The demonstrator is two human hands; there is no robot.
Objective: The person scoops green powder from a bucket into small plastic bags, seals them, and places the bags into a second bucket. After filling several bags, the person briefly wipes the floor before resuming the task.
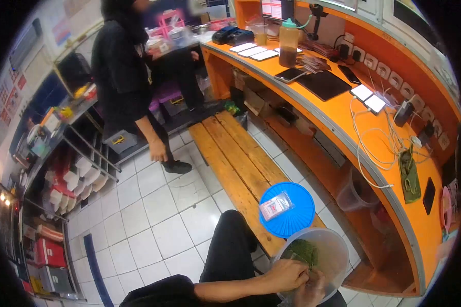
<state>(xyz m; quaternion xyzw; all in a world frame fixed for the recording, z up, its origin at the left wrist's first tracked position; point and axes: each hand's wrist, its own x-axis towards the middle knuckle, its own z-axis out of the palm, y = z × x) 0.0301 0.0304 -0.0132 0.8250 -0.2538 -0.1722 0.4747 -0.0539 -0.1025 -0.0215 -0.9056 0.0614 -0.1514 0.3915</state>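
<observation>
A translucent plastic bucket (338,250) sits at my lap, with a mass of dark green, finely textured material (301,250) inside it. My left hand (288,275) reaches over the bucket from the left, its fingers curled and pressed together. Close beside it, my right hand (311,291) is also closed, low in the bucket's opening. The two hands meet over the near part of the bucket, and I cannot tell what is pinched between them. Just beyond the bucket, a round blue lid (297,217) lies on the wooden bench, carrying a clear packet with a red-and-white label (276,205).
The slatted wooden bench (230,148) runs away from me. An orange counter (338,110) curves along the right, holding phones, cables, a tablet (322,84) and a squeeze bottle (288,43). A person in black (120,66) stands ahead to the left. Shelves (82,148) line the left.
</observation>
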